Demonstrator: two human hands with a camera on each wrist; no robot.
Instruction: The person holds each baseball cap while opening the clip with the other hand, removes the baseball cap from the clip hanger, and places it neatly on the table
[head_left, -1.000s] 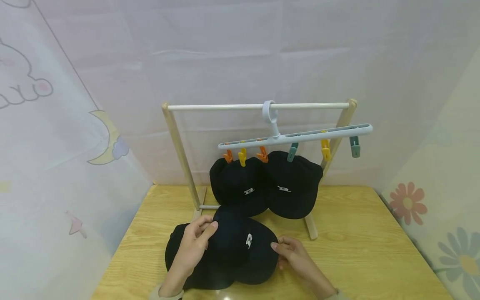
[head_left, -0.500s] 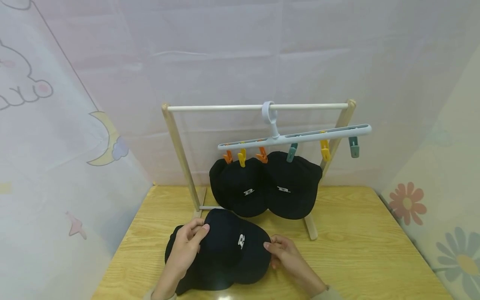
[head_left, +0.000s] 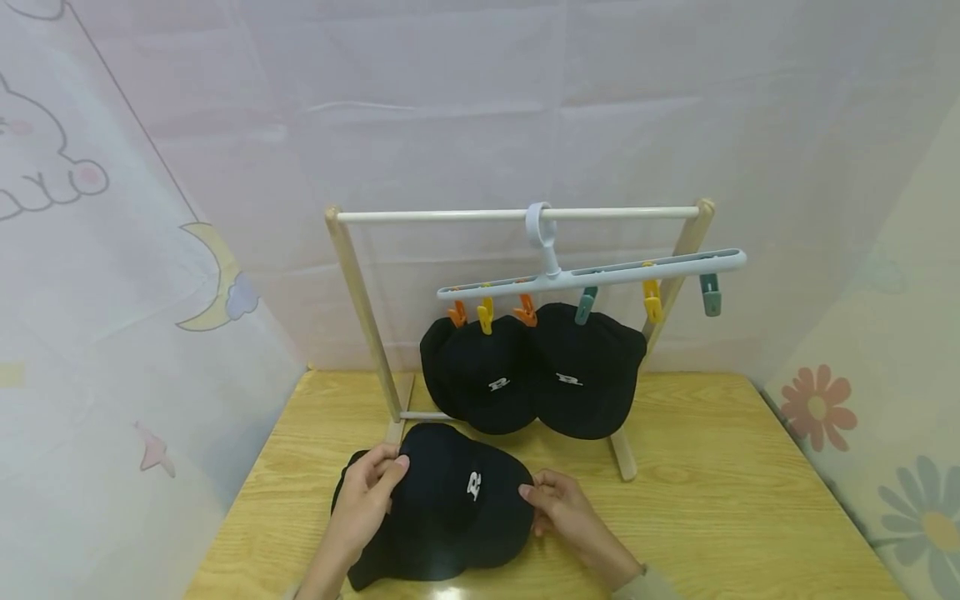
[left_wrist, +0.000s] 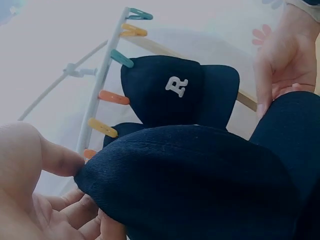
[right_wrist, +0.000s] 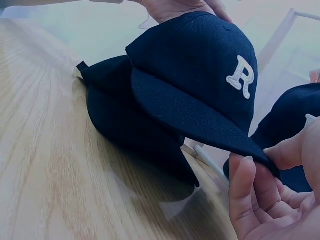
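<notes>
Left grip (head_left: 365, 496) pinches black cap (head_left: 431, 471), right grip (head_left: 562, 510) its brim (right_wrist: 200, 120); white "R" (right_wrist: 241, 78) up front

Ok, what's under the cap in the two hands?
Another dark cap sits on the wood-grain table below the held cap, which hides part of it. Whether it bears a letter, or anything lies beneath it, can't be seen.

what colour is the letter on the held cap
White; the letter on the held cap shows best in the right wrist view.
</notes>
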